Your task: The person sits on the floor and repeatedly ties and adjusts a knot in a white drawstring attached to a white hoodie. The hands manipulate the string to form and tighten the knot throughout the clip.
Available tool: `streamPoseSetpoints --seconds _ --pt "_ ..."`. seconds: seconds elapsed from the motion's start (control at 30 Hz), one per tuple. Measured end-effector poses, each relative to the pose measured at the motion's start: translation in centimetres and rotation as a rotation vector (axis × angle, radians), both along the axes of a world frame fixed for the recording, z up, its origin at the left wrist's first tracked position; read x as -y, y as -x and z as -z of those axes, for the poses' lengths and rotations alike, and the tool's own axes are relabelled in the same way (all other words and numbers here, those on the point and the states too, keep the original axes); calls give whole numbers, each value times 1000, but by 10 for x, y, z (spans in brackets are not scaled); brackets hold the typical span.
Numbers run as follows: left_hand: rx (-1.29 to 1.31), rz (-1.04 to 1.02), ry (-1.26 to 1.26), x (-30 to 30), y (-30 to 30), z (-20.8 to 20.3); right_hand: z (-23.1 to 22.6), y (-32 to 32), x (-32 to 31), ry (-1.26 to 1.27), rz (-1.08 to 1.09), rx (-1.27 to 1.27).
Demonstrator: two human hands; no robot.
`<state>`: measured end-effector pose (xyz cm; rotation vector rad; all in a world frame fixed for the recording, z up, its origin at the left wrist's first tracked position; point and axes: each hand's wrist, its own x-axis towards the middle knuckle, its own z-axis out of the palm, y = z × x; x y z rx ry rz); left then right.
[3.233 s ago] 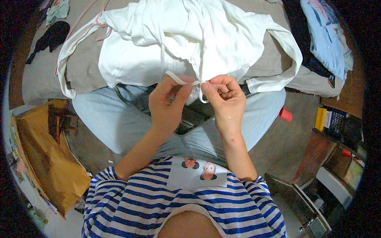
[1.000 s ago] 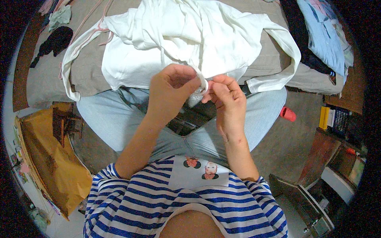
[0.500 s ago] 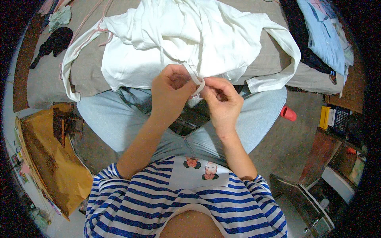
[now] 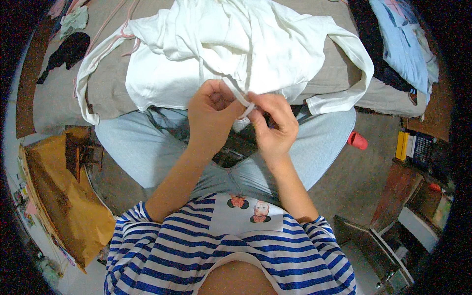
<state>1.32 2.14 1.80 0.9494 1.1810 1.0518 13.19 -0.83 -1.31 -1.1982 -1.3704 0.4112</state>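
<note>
A white long-sleeved garment (image 4: 287,59) lies spread and rumpled on the bed in front of me, its sleeves reaching out to both sides. At its near edge, a flat white drawstring (image 4: 235,90) is looped between my fingers above my lap. My left hand (image 4: 209,118) pinches one part of the loop between thumb and curled fingers. Close against it, my right hand (image 4: 276,130) grips the drawstring where it crosses over itself. The fingers partly hide the loop and its end.
A grey-brown sheet (image 4: 110,101) covers the bed. Dark cloth (image 4: 69,51) and pink cords (image 4: 105,27) lie at left, a light blue shirt (image 4: 403,46) at right. A brown paper bag (image 4: 73,196) stands left on the floor, a red slipper (image 4: 357,140) right.
My right hand has shifted slightly left and up, and its fingers now curl more over the drawstring's crossing. The upper part of the loop has tilted left. My left hand is nearly still.
</note>
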Motion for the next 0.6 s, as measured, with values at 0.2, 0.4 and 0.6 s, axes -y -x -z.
streamPoseSetpoints --seconds 0.2,0.4,0.6 --pt "51 -6 54 0 1 -2 1 11 7 196 118 -289" --pt "45 -15 42 2 1 4 -3 6 3 23 86 -82" --pt "-40 -24 -46 2 1 3 -13 0 0 55 25 26"
